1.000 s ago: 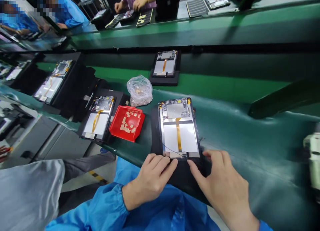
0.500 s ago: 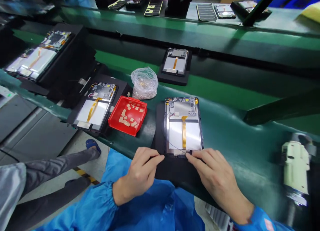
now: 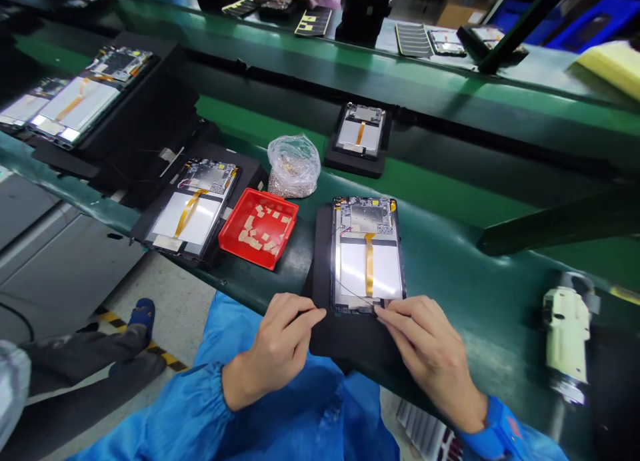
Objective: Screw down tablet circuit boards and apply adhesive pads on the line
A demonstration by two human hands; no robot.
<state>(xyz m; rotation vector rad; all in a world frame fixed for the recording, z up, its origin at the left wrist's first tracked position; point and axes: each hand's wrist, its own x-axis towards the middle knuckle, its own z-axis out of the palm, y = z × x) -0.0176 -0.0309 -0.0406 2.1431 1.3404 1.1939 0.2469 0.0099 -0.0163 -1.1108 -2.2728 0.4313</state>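
One open tablet (image 3: pixel 367 254), its silver face crossed by amber tape (image 3: pixel 369 264), lies on a black foam mat (image 3: pixel 325 338) just beyond your left grip (image 3: pixel 275 348), which has drawn back to the tablet's lower-left corner, fingertips together. Whether they hold the hair-thin wire (image 3: pixel 356 294), you cannot tell. Your right grip (image 3: pixel 430 358) rests open, fingers flat along the lower edge.

Left hand (image 3: pixel 277 348), right hand (image 3: pixel 430 354) at lower edge of opened tablet (image 3: pixel 367 261) on black foam pad (image 3: pixel 321 281); red tray (image 3: pixel 259 229) beside.
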